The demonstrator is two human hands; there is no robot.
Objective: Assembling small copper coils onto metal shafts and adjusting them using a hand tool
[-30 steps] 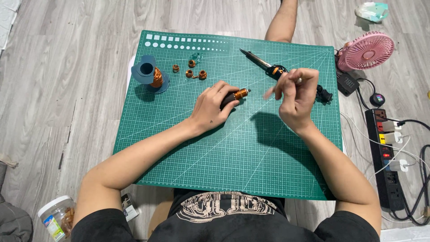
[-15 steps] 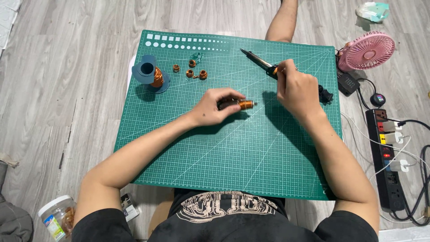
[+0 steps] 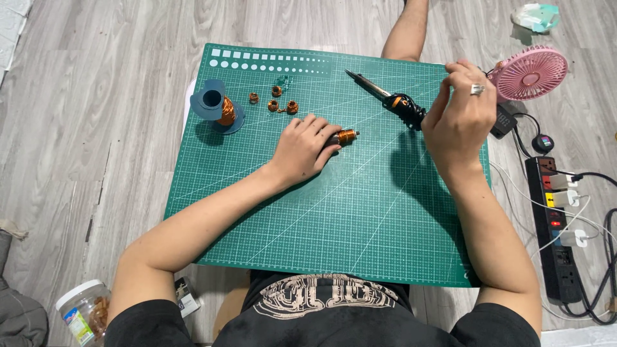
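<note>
My left hand point(image 3: 302, 146) lies on the green cutting mat point(image 3: 334, 218) and grips a small dark cylinder wound with copper wire point(image 3: 345, 136), whose copper end sticks out to the right of my fingers. My right hand point(image 3: 459, 109) is raised above the mat's right edge with fingertips pinched together. No wire shows between them. A soldering iron point(image 3: 385, 96) with a black and orange handle lies on the mat just left of my right hand.
A blue spool of copper wire point(image 3: 218, 108) and several small copper coils point(image 3: 283, 104) sit at the mat's upper left. A pink fan point(image 3: 528, 72), a power strip point(image 3: 554, 218) with cables and a plastic jar point(image 3: 80, 315) rest on the wooden floor.
My right hand moved away from the copper-wound cylinder, up and to the right toward the fan. My left hand stayed on the cylinder, which now lies flatter on the mat.
</note>
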